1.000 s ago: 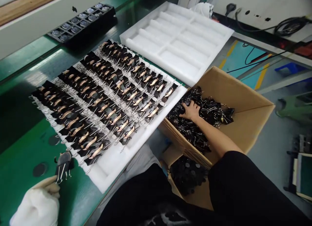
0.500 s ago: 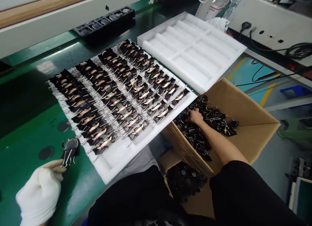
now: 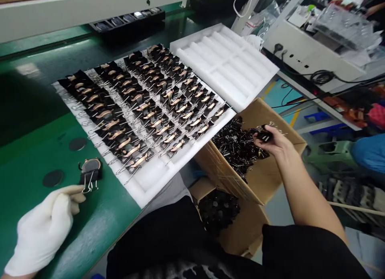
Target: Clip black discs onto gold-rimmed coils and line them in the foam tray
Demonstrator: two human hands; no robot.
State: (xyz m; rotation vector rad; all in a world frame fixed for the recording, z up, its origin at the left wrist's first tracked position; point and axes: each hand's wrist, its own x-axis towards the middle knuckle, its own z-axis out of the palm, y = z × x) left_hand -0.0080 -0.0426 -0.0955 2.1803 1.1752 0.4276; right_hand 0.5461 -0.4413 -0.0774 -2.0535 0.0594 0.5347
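Note:
My left hand point(image 3: 48, 225), in a white glove, grips the wire handles of a black binder clip point(image 3: 91, 175). That clip is clamped on a dark round piece, close above the green table. My bare right hand point(image 3: 278, 143) is raised over the cardboard box point(image 3: 282, 168), its fingers closed round a black binder clip point(image 3: 264, 135). Whether it holds more than one is unclear. Loose binder clips point(image 3: 237, 150) fill the box. Between my hands lies a white foam tray point(image 3: 180, 162) with rows of binder clips clamped on thin copper-edged pieces.
Two dark discs point(image 3: 77, 144) lie on the green table point(image 3: 27, 158). A second white foam tray point(image 3: 224, 66) sits behind the first. Under the big box's near side, a smaller box holds dark round pieces point(image 3: 219, 211). A black holder point(image 3: 129, 22) stands at the back.
My right hand has come up out of the pile with a binder clip and moved to the right. My left hand still holds its clip in nearly the same place. The view has shifted rightward.

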